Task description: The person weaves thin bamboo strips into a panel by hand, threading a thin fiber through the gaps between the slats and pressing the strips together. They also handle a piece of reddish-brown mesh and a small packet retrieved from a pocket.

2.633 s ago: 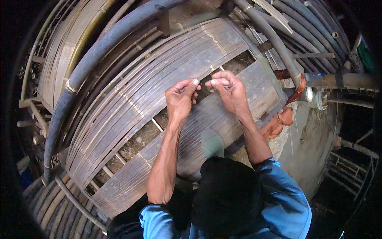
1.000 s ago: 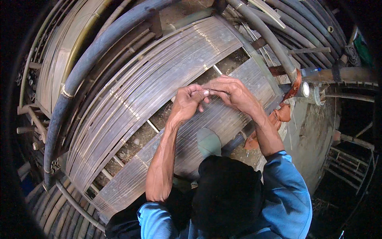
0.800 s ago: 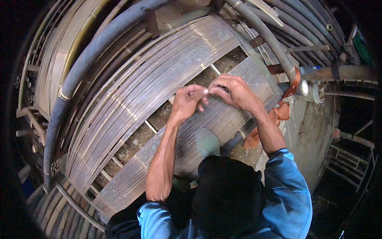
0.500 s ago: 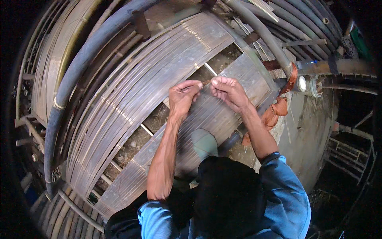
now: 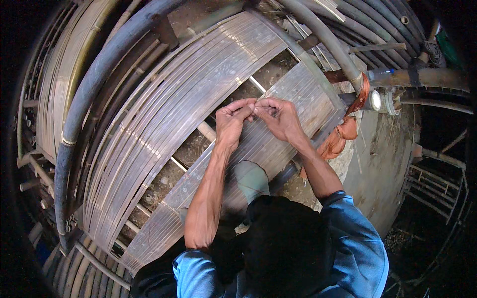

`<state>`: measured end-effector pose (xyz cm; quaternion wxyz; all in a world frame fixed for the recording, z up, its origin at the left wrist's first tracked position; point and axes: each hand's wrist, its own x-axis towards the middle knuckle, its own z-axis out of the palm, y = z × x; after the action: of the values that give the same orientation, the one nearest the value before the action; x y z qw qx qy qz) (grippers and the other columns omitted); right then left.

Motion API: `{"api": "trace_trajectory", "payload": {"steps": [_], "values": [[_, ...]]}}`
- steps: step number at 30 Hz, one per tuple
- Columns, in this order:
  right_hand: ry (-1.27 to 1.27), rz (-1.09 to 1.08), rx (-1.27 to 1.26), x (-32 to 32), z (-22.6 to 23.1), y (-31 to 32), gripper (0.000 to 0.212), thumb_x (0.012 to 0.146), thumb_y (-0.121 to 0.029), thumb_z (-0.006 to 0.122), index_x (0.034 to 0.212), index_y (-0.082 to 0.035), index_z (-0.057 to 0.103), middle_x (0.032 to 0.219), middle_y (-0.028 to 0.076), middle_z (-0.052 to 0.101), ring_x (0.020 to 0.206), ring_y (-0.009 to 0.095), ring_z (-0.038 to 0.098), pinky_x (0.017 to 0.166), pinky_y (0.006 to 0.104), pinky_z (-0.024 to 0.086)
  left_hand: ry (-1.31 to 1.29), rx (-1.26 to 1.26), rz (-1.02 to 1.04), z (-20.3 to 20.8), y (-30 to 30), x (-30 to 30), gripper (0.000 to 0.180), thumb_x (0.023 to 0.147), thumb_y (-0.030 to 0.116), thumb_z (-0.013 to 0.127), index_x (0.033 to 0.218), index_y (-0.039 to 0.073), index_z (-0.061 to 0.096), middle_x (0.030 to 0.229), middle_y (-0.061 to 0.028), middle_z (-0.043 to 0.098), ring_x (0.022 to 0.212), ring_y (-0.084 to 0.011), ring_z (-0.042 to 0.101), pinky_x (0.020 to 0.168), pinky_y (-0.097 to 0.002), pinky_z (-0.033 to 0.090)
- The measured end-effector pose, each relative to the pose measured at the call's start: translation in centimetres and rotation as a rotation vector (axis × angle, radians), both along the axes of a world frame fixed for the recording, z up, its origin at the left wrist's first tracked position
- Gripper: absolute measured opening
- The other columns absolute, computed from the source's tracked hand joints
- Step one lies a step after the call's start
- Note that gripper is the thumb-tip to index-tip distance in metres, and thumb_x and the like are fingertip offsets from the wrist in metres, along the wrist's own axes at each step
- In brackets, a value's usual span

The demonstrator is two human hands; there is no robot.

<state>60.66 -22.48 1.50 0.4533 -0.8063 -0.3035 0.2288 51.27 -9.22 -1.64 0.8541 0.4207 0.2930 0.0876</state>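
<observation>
My left hand point(image 5: 232, 121) and my right hand point(image 5: 279, 119) meet over the bamboo slats, both closed in a pinch with their fingertips touching. Between the fingers is a thin brown strand, almost wholly hidden by them now. Beneath the hands lies a narrow panel of flat bamboo slats point(image 5: 308, 107), set side by side. Left of it, across a gap, a wider panel of long bamboo slats point(image 5: 198, 82) curves through the view. Light crosspieces point(image 5: 257, 84) bridge the gap between the two panels.
A bamboo pole point(image 5: 94, 69) arches along the left, with more slats beyond. At right, orange cord point(image 5: 343, 131) hangs from a post beside a white-ended round object point(image 5: 375, 100). Stacked poles point(image 5: 367, 25) lie at the far right. My light green boot point(image 5: 252, 180) is below the hands.
My hands have come together, closing the small space where the brown strand showed between the fingertips. The whole view has shifted slightly.
</observation>
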Motion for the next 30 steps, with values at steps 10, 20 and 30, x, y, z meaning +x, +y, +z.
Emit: {"api": "trace_trajectory", "payload": {"steps": [10, 20, 30], "values": [[0.238, -0.231, 0.167, 0.9, -2.7, -0.4, 0.015, 0.09, -0.008, 0.072, 0.1, 0.003, 0.071, 0.09, 0.01, 0.075, 0.076, 0.01, 0.068, 0.069, 0.0249, 0.055, -0.011, 0.154, 0.055, 0.8, -0.3, 0.4, 0.036, 0.088, -0.004, 0.069, 0.123, -0.006, 0.061, 0.1, -0.0155, 0.073, 0.081, -0.0153, 0.068, 0.071, -0.0264, 0.056], [0.341, -0.179, 0.114, 0.4, -0.9, -0.3, 0.019, 0.088, -0.005, 0.076, 0.104, 0.003, 0.074, 0.095, 0.009, 0.075, 0.084, 0.01, 0.067, 0.075, 0.0228, 0.055, 0.11, 0.461, -0.086, 2.3, 0.0, 0.0, 0.036, 0.088, 0.0, 0.071, 0.122, -0.008, 0.06, 0.096, -0.0133, 0.074, 0.08, -0.0126, 0.067, 0.072, -0.0249, 0.055], [0.256, -0.175, 0.216, -0.5, -0.3, 0.8, 0.014, 0.086, -0.001, 0.076, 0.097, 0.002, 0.069, 0.094, 0.007, 0.072, 0.085, 0.007, 0.064, 0.074, 0.0229, 0.053, 0.129, 0.25, 0.122, 1.5, 0.6, 0.2, 0.036, 0.08, 0.001, 0.077, 0.113, -0.007, 0.063, 0.083, -0.0106, 0.074, 0.072, -0.0102, 0.066, 0.069, -0.0242, 0.053]]}}
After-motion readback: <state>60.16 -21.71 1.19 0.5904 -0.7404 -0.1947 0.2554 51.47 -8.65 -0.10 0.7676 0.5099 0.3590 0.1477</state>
